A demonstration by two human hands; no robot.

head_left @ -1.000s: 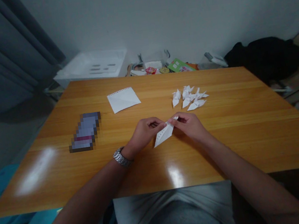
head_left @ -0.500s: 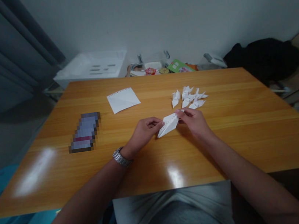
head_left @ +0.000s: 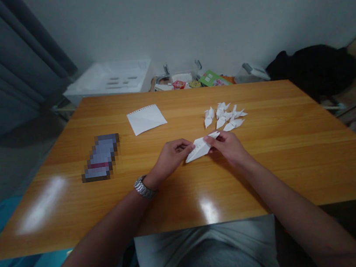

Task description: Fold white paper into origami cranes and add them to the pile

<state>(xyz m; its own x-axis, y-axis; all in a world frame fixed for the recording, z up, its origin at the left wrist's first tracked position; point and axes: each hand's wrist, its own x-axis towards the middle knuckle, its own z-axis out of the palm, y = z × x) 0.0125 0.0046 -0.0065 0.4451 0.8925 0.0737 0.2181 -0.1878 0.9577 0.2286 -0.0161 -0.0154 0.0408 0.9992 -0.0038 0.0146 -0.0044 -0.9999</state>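
Both hands pinch a folded white paper (head_left: 200,147) low over the middle of the wooden bench (head_left: 268,160): the left hand (head_left: 171,154) grips its near end, the right hand (head_left: 229,146) its far end. Finished paper cranes (head_left: 225,116) lie just beyond.

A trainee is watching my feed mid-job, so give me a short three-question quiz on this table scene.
1. True or false: both the left hand and the right hand pinch the partly folded white paper piece.
2. Where does the flat white perforated-edge paper sheet lie on the orange-brown wooden table? A) beyond the left hand B) under the right hand C) hanging off the edge
3. Fill in: the silver metal wristwatch sits on the ___ wrist.
Key: 1 true; 2 A; 3 left.
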